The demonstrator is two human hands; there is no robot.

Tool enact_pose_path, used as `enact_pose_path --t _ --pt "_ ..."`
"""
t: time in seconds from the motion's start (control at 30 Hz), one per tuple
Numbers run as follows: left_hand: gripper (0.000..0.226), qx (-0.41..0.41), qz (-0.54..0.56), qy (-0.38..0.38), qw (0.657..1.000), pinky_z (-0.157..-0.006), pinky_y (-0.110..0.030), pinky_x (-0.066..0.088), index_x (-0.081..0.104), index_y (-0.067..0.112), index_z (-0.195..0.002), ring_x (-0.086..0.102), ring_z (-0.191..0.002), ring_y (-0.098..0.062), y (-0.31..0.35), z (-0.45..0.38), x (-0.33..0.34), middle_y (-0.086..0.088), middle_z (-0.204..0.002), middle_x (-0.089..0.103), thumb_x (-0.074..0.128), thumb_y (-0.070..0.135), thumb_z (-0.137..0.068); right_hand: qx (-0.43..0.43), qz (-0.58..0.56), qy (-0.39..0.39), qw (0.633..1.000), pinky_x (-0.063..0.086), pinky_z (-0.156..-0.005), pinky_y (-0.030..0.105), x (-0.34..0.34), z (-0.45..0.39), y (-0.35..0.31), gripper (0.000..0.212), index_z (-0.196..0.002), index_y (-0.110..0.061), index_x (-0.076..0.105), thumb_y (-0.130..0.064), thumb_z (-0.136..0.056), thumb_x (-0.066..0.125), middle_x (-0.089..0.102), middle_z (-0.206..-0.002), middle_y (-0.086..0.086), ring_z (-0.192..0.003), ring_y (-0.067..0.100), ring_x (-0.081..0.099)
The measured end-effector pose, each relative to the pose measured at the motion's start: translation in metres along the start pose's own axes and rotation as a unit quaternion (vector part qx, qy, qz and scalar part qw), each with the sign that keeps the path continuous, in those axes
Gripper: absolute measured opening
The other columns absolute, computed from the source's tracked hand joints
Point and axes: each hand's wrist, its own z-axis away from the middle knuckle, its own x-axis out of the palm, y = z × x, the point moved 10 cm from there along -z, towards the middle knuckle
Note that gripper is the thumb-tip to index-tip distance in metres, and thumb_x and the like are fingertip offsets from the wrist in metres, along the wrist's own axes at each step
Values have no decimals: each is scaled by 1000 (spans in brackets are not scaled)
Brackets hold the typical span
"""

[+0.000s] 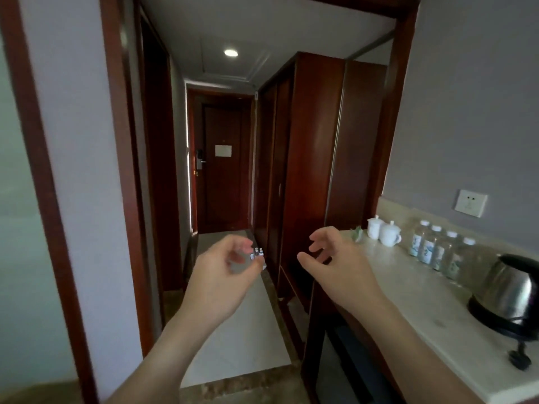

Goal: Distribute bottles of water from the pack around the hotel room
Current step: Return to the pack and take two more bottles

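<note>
Both hands raised in mid-air, facing a hallway. Left hand (226, 266) has fingers curled loosely, thumb and forefinger close together; nothing clearly held, though blur makes it hard to be sure. Just past its fingertips, far down the hall floor, sits a small pack of bottles (258, 255), white caps up; too small and partly hidden to tell its long axis. Right hand (329, 258) is spread, fingers relaxed and slightly bent, holding nothing, hovering at the near-left edge of a pale stone counter (414, 287). To the right of that hand, four water bottles (437, 249) stand upright in a row against the wall, long axes vertical, white caps pointing up, touching or nearly touching each other. Beyond the right hand's fingertips, two white lidded cups (383, 230) stand side by side, left of the bottles. Further right and nearer than the hand, a steel electric kettle (510, 293) on its black base. Wall socket (471, 203) above the bottles. Dark wood wardrobe (306, 158) ahead of the right hand; entry door (221, 158) at hall's end, between both hands.
</note>
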Motion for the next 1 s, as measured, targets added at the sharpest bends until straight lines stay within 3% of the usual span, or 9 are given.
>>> enact_pose_path --t 0.23,0.47,0.73,1.0 --pt "16 -5 -27 8 1000 -76 -14 43 66 28 -96 61 -95 -2 -107 -129 47 14 -96 67 73 29 -81 3 -19 -12 1000 55 -77 29 96 -138 72 29 -110 -32 55 -41 -86 69 61 -96 -18 -88 3 60" --pt "15 -15 -59 15 998 -76 -27 53 64 33 -93 62 -89 -6 -196 -281 111 13 -91 66 73 31 -81 -20 -51 -21 998 51 -71 21 181 -314 143 28 -107 -33 54 -41 -86 69 62 -95 -17 -84 2 61" --pt "17 -45 -94 56 993 -79 -26 54 64 33 -97 61 -91 -1 -300 -444 114 14 -93 67 72 33 -82 -53 -105 -69 991 55 -76 29 296 -505 161 28 -107 -36 56 -41 -84 71 62 -95 -18 -85 3 62" --pt "10 -53 -65 56 995 -63 -16 50 66 30 -89 62 -75 -3 -462 -603 129 10 -82 67 73 30 -82 -49 -83 -54 994 49 -71 23 431 -662 202 25 -105 -33 58 -40 -85 71 64 -94 -15 -83 5 62"
